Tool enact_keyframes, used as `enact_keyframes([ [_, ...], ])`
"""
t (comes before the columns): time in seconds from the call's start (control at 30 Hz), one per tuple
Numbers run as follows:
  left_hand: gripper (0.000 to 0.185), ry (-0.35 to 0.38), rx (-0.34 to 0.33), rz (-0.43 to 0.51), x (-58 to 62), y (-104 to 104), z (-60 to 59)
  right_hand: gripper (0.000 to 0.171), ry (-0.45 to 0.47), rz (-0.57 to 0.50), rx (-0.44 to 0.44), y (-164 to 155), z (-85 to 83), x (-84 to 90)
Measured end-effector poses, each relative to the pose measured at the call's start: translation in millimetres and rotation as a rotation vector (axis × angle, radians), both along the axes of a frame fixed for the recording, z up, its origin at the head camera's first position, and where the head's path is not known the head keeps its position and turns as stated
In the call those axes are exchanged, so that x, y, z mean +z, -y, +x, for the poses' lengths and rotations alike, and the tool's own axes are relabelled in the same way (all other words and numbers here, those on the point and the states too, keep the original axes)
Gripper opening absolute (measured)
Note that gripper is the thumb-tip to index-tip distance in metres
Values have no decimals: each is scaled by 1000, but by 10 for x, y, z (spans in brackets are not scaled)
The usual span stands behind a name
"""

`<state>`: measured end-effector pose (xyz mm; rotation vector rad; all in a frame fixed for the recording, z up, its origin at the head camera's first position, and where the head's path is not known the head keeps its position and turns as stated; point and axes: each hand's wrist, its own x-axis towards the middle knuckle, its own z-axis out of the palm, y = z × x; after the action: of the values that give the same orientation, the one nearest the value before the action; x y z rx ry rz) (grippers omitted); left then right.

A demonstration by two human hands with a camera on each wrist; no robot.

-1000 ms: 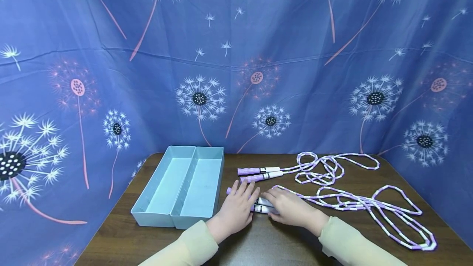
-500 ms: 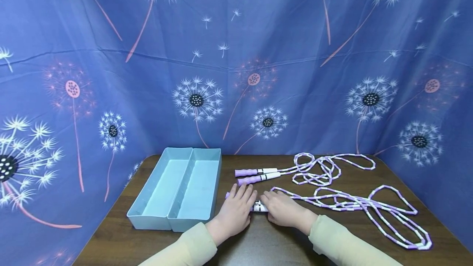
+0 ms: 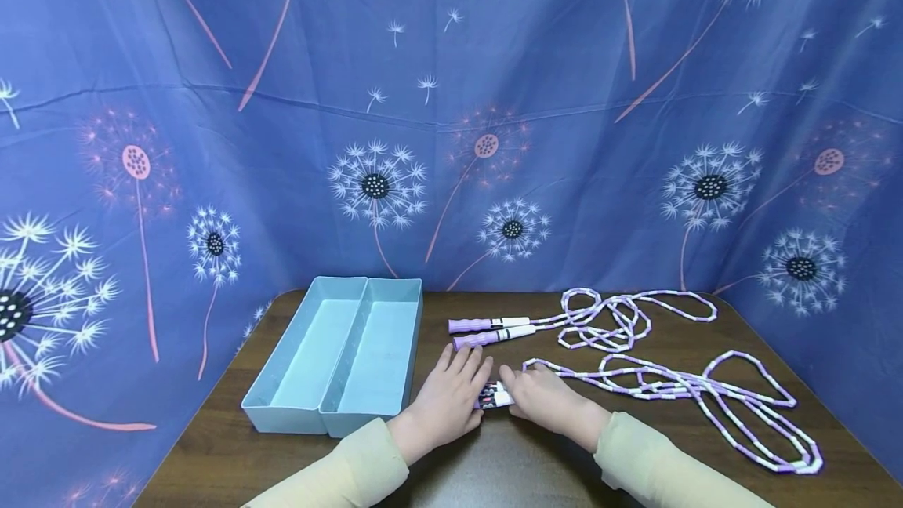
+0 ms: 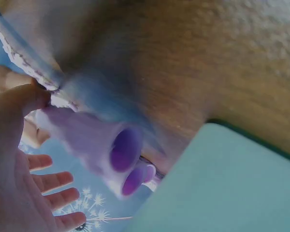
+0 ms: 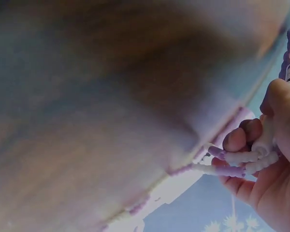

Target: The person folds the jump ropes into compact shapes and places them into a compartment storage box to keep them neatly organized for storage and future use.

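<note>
Both hands work the near pair of rope handles (image 3: 494,396), which lie on the bench (image 3: 635,320) just right of the blue tray (image 3: 339,351). The left hand (image 3: 446,400) rests on their purple grip ends with fingers fairly straight; the right hand (image 3: 546,402) curls round the white ends, pinching beaded rope (image 5: 232,164) against them. To gather them well, keep both handles side by side and squeeze evenly, so neither rolls free. Their long axis runs left to right, butt ends toward the tray, rope trailing away from it.
</note>
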<state>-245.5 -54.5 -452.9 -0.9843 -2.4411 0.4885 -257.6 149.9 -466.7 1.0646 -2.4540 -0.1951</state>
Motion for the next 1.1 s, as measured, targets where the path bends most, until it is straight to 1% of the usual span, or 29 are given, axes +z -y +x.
enact_keyframes([
  [0.1, 79, -10, -17, 6, 30, -19, 24, 46, -11, -24, 15, 1, 38, 82],
  [0.17, 77, -42, -31, 8, 56, -20, 42, 48, -13, -34, 22, -5, 59, 144],
  [0.37, 59, -172, -84, 16, 121, -9, 61, 49, -27, -76, 46, -42, 87, 315],
  [0.5, 47, -274, -143, 17, 175, 3, 57, 49, -53, -139, 77, -57, 101, 422],
  [0.6, 38, -338, -179, 23, 242, 7, 61, 48, -37, -196, 90, -65, 110, 508],
  [0.73, 38, -351, -201, 20, 330, -1, 76, 43, 20, -249, 101, -88, 135, 599],
  [0.87, 45, -334, -217, 17, 390, 11, 96, 39, 95, -281, 107, -100, 170, 649],
  [1.0, 51, -361, -236, 31, 434, 35, 112, 39, 168, -306, 101, -100, 213, 683],
  [1.1, 51, -369, -252, 39, 470, 53, 127, 39, 199, -320, 88, -101, 250, 716],
])
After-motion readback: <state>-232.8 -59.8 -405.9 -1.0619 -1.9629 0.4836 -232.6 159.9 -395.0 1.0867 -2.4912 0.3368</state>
